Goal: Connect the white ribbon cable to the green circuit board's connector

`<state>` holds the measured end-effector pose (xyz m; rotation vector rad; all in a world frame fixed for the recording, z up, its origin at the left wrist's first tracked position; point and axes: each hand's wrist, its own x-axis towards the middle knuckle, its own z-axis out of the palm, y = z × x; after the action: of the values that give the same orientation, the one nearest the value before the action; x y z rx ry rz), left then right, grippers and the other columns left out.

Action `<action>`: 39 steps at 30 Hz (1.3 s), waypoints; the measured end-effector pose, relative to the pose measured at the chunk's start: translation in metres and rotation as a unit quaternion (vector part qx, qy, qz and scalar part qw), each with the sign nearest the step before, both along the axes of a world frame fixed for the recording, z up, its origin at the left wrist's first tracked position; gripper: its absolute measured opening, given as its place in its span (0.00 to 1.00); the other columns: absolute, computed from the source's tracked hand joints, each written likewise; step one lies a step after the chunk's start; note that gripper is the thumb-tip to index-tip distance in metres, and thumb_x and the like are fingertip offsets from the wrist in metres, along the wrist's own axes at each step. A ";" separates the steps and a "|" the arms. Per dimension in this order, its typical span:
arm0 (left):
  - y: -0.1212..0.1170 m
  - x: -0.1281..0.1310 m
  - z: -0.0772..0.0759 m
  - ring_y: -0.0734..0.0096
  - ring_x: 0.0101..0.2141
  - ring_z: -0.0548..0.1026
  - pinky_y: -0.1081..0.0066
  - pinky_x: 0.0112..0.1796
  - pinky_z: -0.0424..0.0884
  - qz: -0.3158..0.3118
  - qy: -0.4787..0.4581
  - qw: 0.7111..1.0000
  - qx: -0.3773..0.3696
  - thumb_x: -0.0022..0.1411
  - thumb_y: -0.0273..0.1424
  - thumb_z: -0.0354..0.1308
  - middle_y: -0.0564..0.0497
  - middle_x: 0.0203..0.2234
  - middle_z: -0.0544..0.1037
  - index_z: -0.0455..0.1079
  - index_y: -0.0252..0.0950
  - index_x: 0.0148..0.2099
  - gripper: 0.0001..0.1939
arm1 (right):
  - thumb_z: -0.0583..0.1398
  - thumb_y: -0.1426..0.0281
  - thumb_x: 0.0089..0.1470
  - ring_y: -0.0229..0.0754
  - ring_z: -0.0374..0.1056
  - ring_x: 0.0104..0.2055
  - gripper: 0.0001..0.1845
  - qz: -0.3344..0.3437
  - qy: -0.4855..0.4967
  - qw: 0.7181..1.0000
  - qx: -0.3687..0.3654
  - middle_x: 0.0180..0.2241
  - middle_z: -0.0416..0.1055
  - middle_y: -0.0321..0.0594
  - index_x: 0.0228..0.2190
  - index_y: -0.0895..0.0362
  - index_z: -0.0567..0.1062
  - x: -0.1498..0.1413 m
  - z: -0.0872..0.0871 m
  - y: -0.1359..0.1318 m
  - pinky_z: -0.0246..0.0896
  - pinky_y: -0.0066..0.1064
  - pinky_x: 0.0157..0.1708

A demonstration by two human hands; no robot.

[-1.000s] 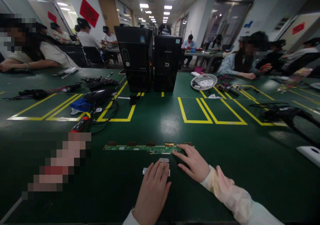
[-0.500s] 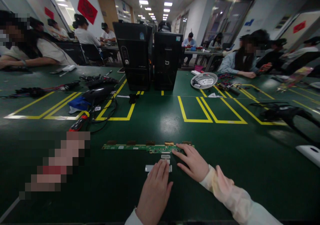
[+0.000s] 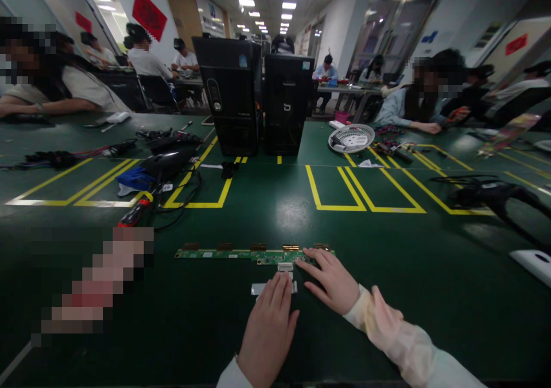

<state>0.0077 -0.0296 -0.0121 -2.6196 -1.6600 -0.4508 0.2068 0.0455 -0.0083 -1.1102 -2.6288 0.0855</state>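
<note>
A long, narrow green circuit board [image 3: 232, 255] lies across the table, with copper-coloured tabs along its far edge. My right hand [image 3: 329, 279] rests on its right part, fingers spread and fingertips on the board. Just below the board's middle is a pale flat connector piece [image 3: 284, 267]. My left hand [image 3: 271, 319] lies palm down below it, fingers stretched out side by side over a whitish flat strip [image 3: 258, 289]. The fingers hide part of the strip, and whether it joins the board cannot be made out.
Two black computer towers [image 3: 228, 101] stand at the back centre. A black corded tool [image 3: 166, 164] and a red-black handle [image 3: 134, 213] lie to the left, beside a pixelated patch. A white round basket [image 3: 352, 139] sits back right. Several people are seated around.
Both hands stay almost where they were. My left fingertips have shifted very slightly up towards the board; the board lies in the same place.
</note>
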 end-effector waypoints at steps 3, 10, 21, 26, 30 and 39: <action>0.000 -0.001 -0.001 0.55 0.57 0.64 0.56 0.51 0.69 -0.005 -0.006 1.000 0.006 0.62 0.28 0.50 0.39 0.58 0.66 0.58 0.29 0.60 0.24 | 0.54 0.63 0.58 0.52 0.55 0.58 0.25 -0.002 0.000 1.000 0.000 0.56 0.60 0.51 0.56 0.54 0.65 -0.001 -0.002 -0.001 0.56 0.50 0.54; 0.002 -0.003 0.001 0.55 0.57 0.64 0.56 0.51 0.69 -0.012 -0.013 1.000 0.004 0.63 0.29 0.50 0.40 0.58 0.66 0.58 0.30 0.61 0.24 | 0.54 0.61 0.57 0.53 0.53 0.59 0.27 -0.007 -0.001 1.000 -0.014 0.58 0.58 0.50 0.56 0.54 0.64 0.000 -0.001 -0.004 0.54 0.51 0.55; 0.013 -0.013 0.012 0.58 0.57 0.64 0.55 0.53 0.66 -0.046 -0.013 0.998 -0.048 0.63 0.29 0.51 0.41 0.57 0.66 0.58 0.31 0.61 0.24 | 0.53 0.60 0.58 0.53 0.50 0.61 0.28 0.013 -0.007 0.999 -0.029 0.59 0.56 0.51 0.58 0.54 0.62 0.003 0.001 -0.003 0.52 0.51 0.57; 0.017 -0.018 0.013 0.60 0.58 0.62 0.57 0.55 0.65 -0.066 -0.010 0.996 -0.064 0.63 0.27 0.50 0.42 0.58 0.65 0.57 0.32 0.61 0.24 | 0.53 0.60 0.57 0.52 0.50 0.62 0.29 0.011 -0.009 0.999 -0.031 0.59 0.56 0.51 0.58 0.54 0.62 0.002 0.002 -0.003 0.51 0.50 0.57; 0.020 -0.023 0.014 0.61 0.58 0.63 0.57 0.55 0.64 -0.087 -0.008 0.994 -0.062 0.63 0.28 0.51 0.43 0.59 0.65 0.56 0.32 0.61 0.25 | 0.53 0.59 0.57 0.52 0.50 0.62 0.28 0.007 -0.008 0.999 -0.035 0.60 0.56 0.50 0.58 0.54 0.62 0.002 0.002 -0.003 0.51 0.50 0.57; 0.009 -0.019 0.014 0.56 0.57 0.63 0.55 0.54 0.66 -0.079 0.008 0.997 -0.014 0.63 0.30 0.52 0.41 0.59 0.64 0.56 0.31 0.62 0.26 | 0.54 0.60 0.57 0.53 0.49 0.62 0.29 0.011 -0.009 0.999 -0.038 0.60 0.54 0.51 0.58 0.54 0.62 0.004 0.001 -0.004 0.50 0.51 0.57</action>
<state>-0.0108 -0.0204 0.0021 -2.7798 -1.4715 -0.4113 0.2106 0.0420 -0.0077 -1.1112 -2.6750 0.1810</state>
